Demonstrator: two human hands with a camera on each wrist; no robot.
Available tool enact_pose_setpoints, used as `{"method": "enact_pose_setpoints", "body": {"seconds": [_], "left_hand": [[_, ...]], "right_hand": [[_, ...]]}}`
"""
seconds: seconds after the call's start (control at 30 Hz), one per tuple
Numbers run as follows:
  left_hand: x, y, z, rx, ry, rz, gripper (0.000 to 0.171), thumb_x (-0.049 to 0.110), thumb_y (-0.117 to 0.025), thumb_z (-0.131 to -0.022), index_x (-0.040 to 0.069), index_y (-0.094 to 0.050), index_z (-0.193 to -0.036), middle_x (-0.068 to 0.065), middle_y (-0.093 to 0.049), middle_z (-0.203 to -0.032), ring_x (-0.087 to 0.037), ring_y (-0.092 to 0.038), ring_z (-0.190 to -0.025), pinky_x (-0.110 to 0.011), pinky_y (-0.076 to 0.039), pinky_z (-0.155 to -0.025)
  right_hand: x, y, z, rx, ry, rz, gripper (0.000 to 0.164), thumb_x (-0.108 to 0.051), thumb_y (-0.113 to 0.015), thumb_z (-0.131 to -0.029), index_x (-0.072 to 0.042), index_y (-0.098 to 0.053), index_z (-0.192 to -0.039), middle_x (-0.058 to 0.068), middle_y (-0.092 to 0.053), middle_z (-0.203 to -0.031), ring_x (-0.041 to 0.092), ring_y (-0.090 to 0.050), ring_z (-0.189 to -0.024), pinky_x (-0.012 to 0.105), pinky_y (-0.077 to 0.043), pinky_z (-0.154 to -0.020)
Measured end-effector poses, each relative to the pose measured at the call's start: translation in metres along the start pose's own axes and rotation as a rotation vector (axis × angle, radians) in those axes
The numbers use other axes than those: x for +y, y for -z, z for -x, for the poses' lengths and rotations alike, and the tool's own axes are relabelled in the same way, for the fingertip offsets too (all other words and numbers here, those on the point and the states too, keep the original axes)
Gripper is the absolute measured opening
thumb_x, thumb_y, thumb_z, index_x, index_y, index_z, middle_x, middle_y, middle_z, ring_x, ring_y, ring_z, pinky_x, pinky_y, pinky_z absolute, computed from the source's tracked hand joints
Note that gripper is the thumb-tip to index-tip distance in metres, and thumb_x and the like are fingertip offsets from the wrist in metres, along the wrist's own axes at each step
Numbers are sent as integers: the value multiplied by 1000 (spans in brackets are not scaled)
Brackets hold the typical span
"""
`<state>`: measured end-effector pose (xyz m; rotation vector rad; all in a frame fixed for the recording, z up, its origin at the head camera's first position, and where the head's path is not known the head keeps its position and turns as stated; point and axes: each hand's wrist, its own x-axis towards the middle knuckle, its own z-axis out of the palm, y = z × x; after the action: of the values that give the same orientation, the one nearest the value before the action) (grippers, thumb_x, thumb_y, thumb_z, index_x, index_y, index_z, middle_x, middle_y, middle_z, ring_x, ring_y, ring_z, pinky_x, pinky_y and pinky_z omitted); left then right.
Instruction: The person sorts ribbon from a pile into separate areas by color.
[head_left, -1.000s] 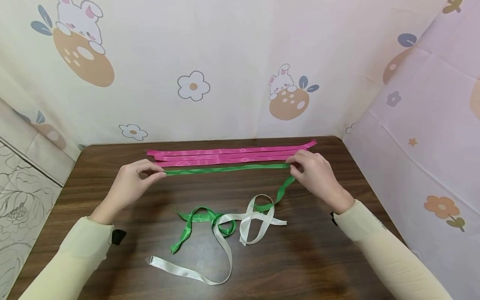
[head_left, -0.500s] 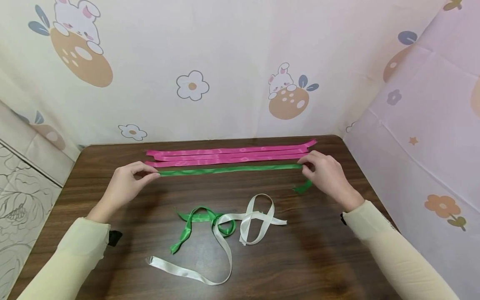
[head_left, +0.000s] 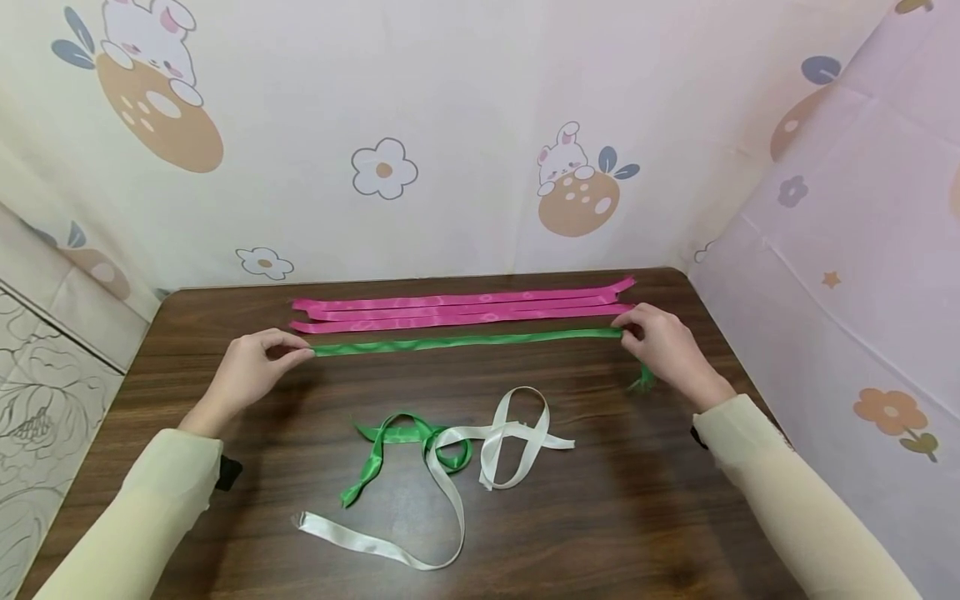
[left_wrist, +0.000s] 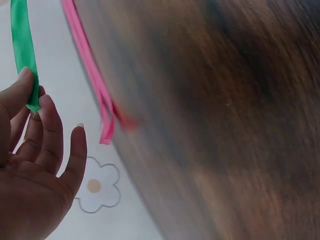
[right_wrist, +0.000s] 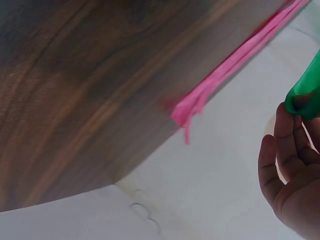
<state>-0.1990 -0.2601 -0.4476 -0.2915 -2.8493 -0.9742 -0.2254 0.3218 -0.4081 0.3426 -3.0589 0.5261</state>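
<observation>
Between my two hands a green ribbon is stretched nearly straight, just in front of the pink ribbons. My left hand pinches its left end between thumb and fingertips; the left wrist view shows the ribbon's end poking out below the thumb. With thumb and fingers my right hand pinches the ribbon farther along, and a short tail hangs below that hand. In the right wrist view the green ribbon bends around the fingertips. Several pink ribbon strips lie side by side along the table's back.
Nearer on the dark wooden table lie a loosely curled white ribbon and another green ribbon, partly overlapping. A white patterned curtain hangs behind the table, with more patterned cloth at the right.
My right hand has moved right along the green ribbon, so the stretched part is longer and its hanging tail shorter. My left hand has shifted slightly left.
</observation>
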Motion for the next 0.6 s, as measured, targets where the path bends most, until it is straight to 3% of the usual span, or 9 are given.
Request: {"method": "enact_pose_setpoints", "body": {"seconds": [0.07,0.17,0.43,0.6], "left_hand": [[-3,-2,-2,-28,18,4,18,26,-76,-95,11,-79,-104,-12,-78,-106,-30,-69,-99,-45,-53,-89],[-7,-5,-5,-64,40,7,19,25,-75,-96,9,-79,-106,-14,-77,-109,-32,-68,-102,-50,-51,-91],[-14,-14,-13,-109,96,-3,21,23,-73,-97,6,-78,-109,-20,-75,-115,-37,-65,-108,-55,-51,-95],[-14,-21,-21,-89,91,-31,21,23,-75,-95,5,-79,-105,-19,-77,-107,-34,-66,-97,-50,-52,-87]], "right_hand": [[5,-1,-3,-24,-27,-4,21,-6,-63,-99,-3,-73,-117,15,-66,-109,25,-55,-78,37,-44,-68],[13,-3,-7,-53,-57,-9,23,-6,-61,-100,-2,-72,-120,18,-66,-116,28,-56,-85,42,-46,-73],[32,-16,-18,-82,-90,-44,24,-7,-61,-100,-1,-70,-122,23,-65,-126,34,-60,-99,50,-51,-84],[40,-25,-26,-99,-127,-62,24,-8,-61,-101,-1,-69,-123,24,-64,-131,34,-60,-102,50,-51,-85]]}}
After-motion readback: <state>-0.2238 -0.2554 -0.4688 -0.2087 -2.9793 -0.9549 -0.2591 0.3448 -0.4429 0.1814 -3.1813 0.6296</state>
